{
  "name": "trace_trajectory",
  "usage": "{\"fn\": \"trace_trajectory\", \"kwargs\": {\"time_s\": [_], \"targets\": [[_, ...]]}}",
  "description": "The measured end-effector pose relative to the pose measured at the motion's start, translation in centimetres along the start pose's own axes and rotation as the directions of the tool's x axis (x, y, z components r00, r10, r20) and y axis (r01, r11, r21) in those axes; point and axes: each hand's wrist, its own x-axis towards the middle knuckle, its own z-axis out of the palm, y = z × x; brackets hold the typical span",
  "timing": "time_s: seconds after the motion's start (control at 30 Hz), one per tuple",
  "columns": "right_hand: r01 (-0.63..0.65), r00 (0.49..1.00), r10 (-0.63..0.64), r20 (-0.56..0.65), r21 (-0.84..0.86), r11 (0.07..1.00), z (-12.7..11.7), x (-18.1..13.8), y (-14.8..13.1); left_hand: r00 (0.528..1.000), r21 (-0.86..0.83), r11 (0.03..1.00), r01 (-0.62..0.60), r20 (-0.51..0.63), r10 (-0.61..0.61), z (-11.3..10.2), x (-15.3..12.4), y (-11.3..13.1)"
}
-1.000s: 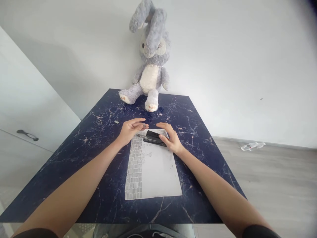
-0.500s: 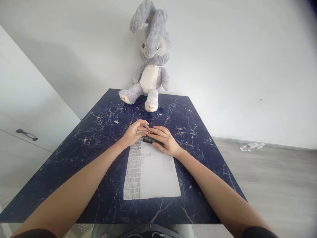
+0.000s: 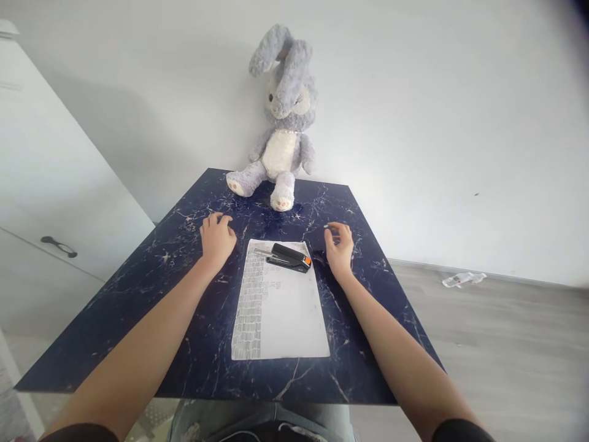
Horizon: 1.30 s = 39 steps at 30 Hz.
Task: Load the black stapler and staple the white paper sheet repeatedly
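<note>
A black stapler point(image 3: 289, 258) with an orange end lies opened on the printed sheet of paper point(image 3: 294, 319), its metal staple track sticking out to the left. Neither hand touches it. My left hand point(image 3: 217, 239) rests on the table left of the paper, palm down with fingers curled. It covers the spot where a small pale piece lay, so whatever is under the fingers is hidden. To the right of the paper, my right hand point(image 3: 339, 247) is loosely bent, thumb and fingers apart. A tiny pale spot shows at its fingertips, too small to name.
A grey plush rabbit point(image 3: 283, 116) sits at the back of the dark blue marbled table point(image 3: 184, 344), against the wall. A white cabinet point(image 3: 69, 178) stands on the left. Clear plastic packaging point(image 3: 464, 280) lies on the floor at right.
Both hands have let go of the stapler and moved apart, left hand to the left and right hand to the right. The stapler now lies uncovered on the paper. The view has shifted slightly.
</note>
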Motion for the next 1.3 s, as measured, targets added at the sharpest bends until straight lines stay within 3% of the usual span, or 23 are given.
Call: {"fn": "trace_trajectory", "kwargs": {"time_s": [0.07,0.17,0.33,0.47,0.6,0.7,0.8,0.9,0.97,1.13,1.3], "targets": [[-0.104,0.994,0.1,-0.039,-0.137,0.985,-0.4,0.4,1.3,0.994,0.153,0.988,-0.011,0.113,-0.006,0.1,0.2,-1.3],[-0.163,0.983,0.183,0.021,-0.368,0.916,-0.8,0.4,2.5,0.969,0.21,0.976,-0.066,0.246,0.012,0.2,0.5,-2.4],[-0.104,0.959,0.226,0.169,-0.534,0.839,-0.3,0.1,2.9,0.968,0.203,0.974,-0.097,0.249,0.044,0.6,0.9,-3.0],[-0.067,0.987,0.117,0.106,-0.392,0.918,0.0,-0.2,1.4,0.975,0.113,0.982,-0.15,0.179,0.128,1.2,1.1,-2.5],[0.173,0.976,-0.166,0.141,-0.037,0.984,0.4,-1.2,-1.7,0.959,-0.107,0.958,-0.267,0.068,0.275,1.4,0.9,-0.8],[0.292,0.909,-0.323,0.264,0.149,0.945,0.6,-2.1,-3.5,0.947,-0.263,0.912,-0.316,-0.022,0.321,1.2,0.5,0.6],[0.345,0.797,-0.426,0.429,0.255,0.903,0.9,-2.6,-4.1,0.936,-0.369,0.863,-0.347,-0.082,0.341,1.1,0.0,1.4],[0.366,0.68,-0.454,0.576,0.27,0.891,1.1,-2.7,-3.7,0.927,-0.475,0.807,-0.351,-0.055,0.37,1.4,-0.3,1.7],[0.366,0.652,-0.431,0.624,0.239,0.899,1.3,-2.9,-3.2,0.918,-0.549,0.768,-0.33,0.003,0.397,1.5,-0.4,1.8],[0.346,0.693,-0.395,0.603,0.203,0.916,1.5,-3.1,-2.6,0.855,-0.629,0.68,-0.378,0.044,0.517,1.2,-0.3,2.2],[0.305,0.747,-0.326,0.58,0.138,0.942,1.5,-2.9,-2.5,0.889,-0.668,0.688,-0.285,0.085,0.451,1.0,-0.2,2.2]]}}
